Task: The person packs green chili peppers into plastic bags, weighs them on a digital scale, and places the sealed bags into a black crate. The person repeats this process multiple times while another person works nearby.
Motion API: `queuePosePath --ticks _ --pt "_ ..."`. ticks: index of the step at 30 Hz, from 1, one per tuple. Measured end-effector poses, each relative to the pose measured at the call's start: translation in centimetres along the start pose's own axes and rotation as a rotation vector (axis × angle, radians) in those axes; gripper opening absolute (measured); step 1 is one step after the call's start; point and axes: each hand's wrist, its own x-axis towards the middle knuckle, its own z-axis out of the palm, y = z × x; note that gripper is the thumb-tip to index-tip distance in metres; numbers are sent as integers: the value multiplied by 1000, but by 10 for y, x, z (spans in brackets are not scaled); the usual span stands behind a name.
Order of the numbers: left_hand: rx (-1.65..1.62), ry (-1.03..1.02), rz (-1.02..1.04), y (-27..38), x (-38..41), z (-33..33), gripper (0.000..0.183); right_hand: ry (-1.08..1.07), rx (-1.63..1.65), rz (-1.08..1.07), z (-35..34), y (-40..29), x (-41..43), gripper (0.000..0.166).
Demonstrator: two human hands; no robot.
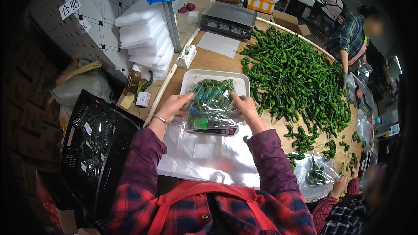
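Note:
A clear plastic bag of green peppers rests on the white tray of a digital scale. My left hand, with a bracelet at the wrist, grips the bag's left side. On the opposite side, my right hand holds the film between thumb and fingers. The bag partly covers the scale's green-lit display. Between my forearms and under the scale's front lie flat clear plastic bags. To the right spreads a large heap of loose green peppers.
A black crate of bagged peppers stands at left. White foam sheets, a tape dispenser and another scale are farther back. A co-worker's hands hold a bag at lower right; another person stands across the table.

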Motion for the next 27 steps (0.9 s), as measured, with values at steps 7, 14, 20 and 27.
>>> queuePosePath --ticks 7,14,20,27 --pt "-403 -315 -8 -11 27 0 18 -284 408 184 5 0 13 46" --pt "-363 -334 194 -4 -16 15 58 -445 816 -43 8 18 -5 61" --pt "-130 -280 507 12 -66 27 68 -608 989 -158 14 6 -40 66" --pt "36 -204 578 18 -100 17 60 -579 1026 -194 18 0 -66 54"
